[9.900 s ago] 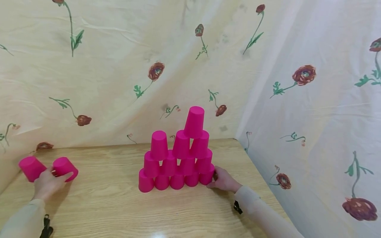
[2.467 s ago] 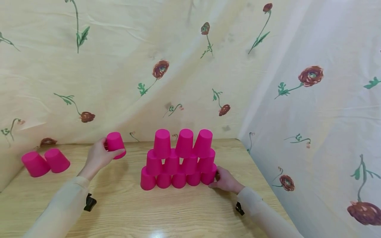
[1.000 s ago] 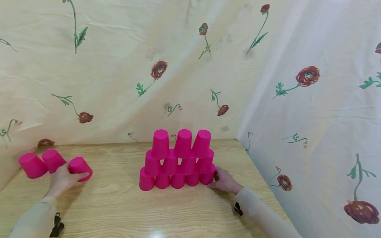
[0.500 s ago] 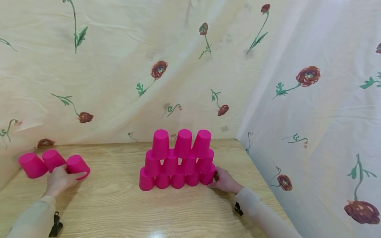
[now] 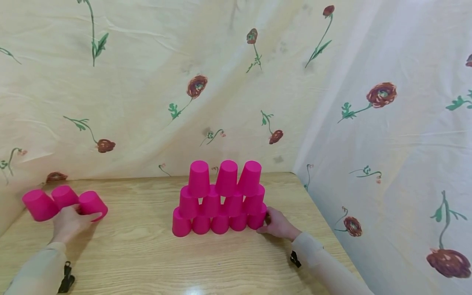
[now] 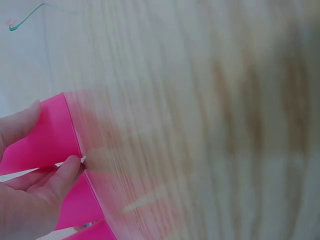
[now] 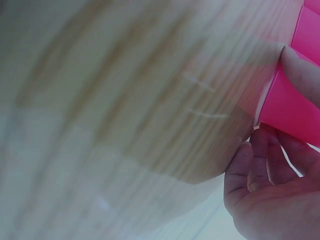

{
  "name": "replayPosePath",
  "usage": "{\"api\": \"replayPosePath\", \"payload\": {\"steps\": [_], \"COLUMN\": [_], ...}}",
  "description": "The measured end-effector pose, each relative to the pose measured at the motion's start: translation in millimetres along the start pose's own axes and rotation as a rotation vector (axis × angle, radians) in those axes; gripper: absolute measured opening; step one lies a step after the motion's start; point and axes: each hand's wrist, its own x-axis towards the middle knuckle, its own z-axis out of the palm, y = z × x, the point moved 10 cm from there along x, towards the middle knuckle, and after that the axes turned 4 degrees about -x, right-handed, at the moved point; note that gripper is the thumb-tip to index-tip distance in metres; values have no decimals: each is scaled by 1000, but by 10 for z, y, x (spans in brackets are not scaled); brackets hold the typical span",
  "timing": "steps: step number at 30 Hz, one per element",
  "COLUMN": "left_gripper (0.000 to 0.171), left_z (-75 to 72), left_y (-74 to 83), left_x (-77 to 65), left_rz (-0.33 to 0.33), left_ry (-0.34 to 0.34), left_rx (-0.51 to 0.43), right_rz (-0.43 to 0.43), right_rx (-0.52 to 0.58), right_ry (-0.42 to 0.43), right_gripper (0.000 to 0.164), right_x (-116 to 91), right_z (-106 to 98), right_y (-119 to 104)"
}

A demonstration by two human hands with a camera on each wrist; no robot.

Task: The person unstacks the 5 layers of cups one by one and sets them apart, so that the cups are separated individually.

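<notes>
Head view: A person's left hand grips an inverted magenta cup, which lies at 2 o'clock from the middle of the hand, open rim down. Its long axis appears to lean, base toward 11 o'clock and rim toward 5, though whether that is true tilt or lens effect cannot be told. Two more upturned cups crowd the hand: an inner cup just shy of 12 o'clock and an outer cup at 10. Well apart at 3 o'clock rises a three-tier stack of five, four and three cups, the wood-grain table stretching between. At the stack's far end, the right hand holds the bottom corner cup, which lies at 9 o'clock from it. The left hand is the nearer to the loose cups. Floral cloth hangs behind.

Left wrist view: The gripped cup sits at 9 o'clock, thumb on one side and fingers on the other, its rim close against the table. Neighboring cups show toward 7 o'clock, just past the fingers.

Right wrist view: Thumb and fingers flank the corner cup at 3 o'clock; another cup appears at 2.
</notes>
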Motion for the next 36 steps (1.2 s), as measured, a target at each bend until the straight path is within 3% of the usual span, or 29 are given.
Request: {"api": "replayPosePath", "payload": {"steps": [17,36], "left_gripper": [41,35], "left_z": [-93,-126], "left_y": [66,57], "left_x": [-12,-3], "left_rz": [96,80], "left_ry": [76,98], "left_rx": [21,22], "right_rz": [11,32], "right_rx": [-14,-17], "right_ry": [8,7], "right_gripper": [57,57], "right_x": [-4,-14], "right_z": [-2,3], "right_y": [10,24]}}
